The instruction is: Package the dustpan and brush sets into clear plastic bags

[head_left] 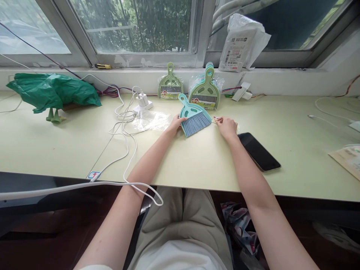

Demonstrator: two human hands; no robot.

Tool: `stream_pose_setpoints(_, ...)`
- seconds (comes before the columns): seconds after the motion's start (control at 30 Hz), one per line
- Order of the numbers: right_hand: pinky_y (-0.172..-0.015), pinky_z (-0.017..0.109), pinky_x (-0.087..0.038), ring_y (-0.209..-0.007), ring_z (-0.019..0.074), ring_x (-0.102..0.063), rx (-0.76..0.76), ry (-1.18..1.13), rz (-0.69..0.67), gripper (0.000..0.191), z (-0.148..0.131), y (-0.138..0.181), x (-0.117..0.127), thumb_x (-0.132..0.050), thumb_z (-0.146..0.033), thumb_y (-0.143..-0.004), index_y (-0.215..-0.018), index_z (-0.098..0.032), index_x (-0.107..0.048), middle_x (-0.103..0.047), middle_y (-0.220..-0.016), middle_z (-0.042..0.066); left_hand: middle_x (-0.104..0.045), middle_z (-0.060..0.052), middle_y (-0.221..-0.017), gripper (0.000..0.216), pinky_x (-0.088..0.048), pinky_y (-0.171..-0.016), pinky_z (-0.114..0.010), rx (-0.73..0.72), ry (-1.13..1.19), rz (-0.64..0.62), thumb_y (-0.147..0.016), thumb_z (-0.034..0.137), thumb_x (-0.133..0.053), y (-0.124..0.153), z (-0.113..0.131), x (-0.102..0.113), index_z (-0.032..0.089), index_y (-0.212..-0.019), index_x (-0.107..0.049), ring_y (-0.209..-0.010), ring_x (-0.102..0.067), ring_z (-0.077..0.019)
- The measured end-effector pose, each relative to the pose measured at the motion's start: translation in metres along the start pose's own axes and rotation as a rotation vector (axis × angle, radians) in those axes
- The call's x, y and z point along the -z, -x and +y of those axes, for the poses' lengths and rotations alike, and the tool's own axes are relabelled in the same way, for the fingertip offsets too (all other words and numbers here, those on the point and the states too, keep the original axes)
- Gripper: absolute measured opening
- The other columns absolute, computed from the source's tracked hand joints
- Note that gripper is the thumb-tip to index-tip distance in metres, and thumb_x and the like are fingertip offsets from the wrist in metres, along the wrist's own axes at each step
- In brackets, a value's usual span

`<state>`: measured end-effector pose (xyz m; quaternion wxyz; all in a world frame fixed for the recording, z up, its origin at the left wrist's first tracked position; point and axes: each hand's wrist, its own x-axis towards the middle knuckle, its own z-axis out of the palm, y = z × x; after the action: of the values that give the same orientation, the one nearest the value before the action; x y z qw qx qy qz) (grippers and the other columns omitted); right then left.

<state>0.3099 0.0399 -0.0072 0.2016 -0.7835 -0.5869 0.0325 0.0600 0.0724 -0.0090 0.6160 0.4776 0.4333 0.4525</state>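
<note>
A teal mini dustpan [187, 107] with a grey-bristled brush [196, 123] nested in it is held tilted over the table. My left hand [176, 123] is closed on its left edge, the thumb lying across the front. At the right corner of the dustpan, my right hand [227, 128] pinches a small printed card [214, 120], partly hidden by the fingers. Whether the card touches the dustpan I cannot tell. Just behind stand wrapped green dustpan sets [206, 92], several stacked together, and a single wrapped green set [170, 84] leans on the wall.
Beside my right forearm lies a black phone [259, 152]. A clear plastic wrapper [152, 120], tangled white cables [123, 127] and a charger [142, 99] are on the left. Farther left sits a green plastic bag [54, 90]. On the sill stands a white package [239, 47].
</note>
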Motion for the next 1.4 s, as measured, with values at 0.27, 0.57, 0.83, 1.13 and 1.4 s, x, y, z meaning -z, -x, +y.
stream_pose_setpoints(0.27,-0.096,0.047,-0.037,-0.117,0.0311,-0.048,0.013,-0.039,0.082,0.025,0.0,0.004,-0.016,-0.056,-0.029,-0.086,-0.103,-0.016,-0.07,-0.058,-0.122,0.017,-0.067,-0.005,-0.098,0.038,-0.051,-0.075,-0.028,0.001,0.02,0.028,-0.067,0.025,-0.067,-0.004,-0.002,0.002,0.019,-0.103,-0.059,-0.086,-0.064,-0.0177)
stream_pose_setpoints(0.57,-0.092,0.036,-0.042,-0.105,0.0244,-0.06,0.116,-0.066,0.007,0.036,-0.006,0.005,-0.013,-0.045,-0.004,-0.081,-0.097,-0.018,-0.075,-0.068,-0.11,0.011,-0.065,-0.005,-0.099,0.035,-0.053,-0.073,-0.028,0.014,0.056,0.08,-0.068,0.023,-0.065,-0.007,-0.003,0.003,0.019,-0.102,-0.057,-0.087,-0.064,-0.0179)
stream_pose_setpoints(0.83,-0.107,0.055,-0.027,-0.129,0.0337,-0.044,0.022,0.063,0.07,0.039,-0.015,0.017,-0.025,-0.043,-0.027,-0.093,-0.126,-0.014,-0.058,-0.052,-0.14,0.019,-0.064,-0.004,-0.094,0.029,-0.053,-0.07,-0.027,0.018,0.075,0.125,-0.07,0.02,-0.063,-0.009,-0.004,0.004,0.019,-0.097,-0.055,-0.082,-0.063,-0.0158)
stream_pose_setpoints(1.13,-0.086,0.033,-0.044,-0.095,0.0221,-0.06,0.011,-0.191,0.053,0.031,-0.012,0.009,-0.017,-0.042,-0.004,-0.075,-0.078,-0.016,-0.07,-0.068,-0.103,0.012,-0.066,-0.004,-0.095,0.029,-0.054,-0.075,-0.028,0.021,0.084,0.129,-0.069,0.021,-0.064,-0.007,-0.003,0.004,0.019,-0.096,-0.056,-0.084,-0.065,-0.0166)
stream_pose_setpoints(1.4,-0.109,0.057,-0.022,-0.14,0.0356,-0.032,-0.02,-0.047,0.043,0.054,-0.014,0.012,-0.025,-0.05,-0.036,-0.089,-0.135,-0.006,-0.046,-0.036,-0.15,0.027,-0.066,-0.003,-0.092,0.029,-0.054,-0.075,-0.03,0.017,0.096,0.115,-0.069,0.021,-0.065,-0.007,-0.003,0.005,0.02,-0.096,-0.055,-0.082,-0.065,-0.0166)
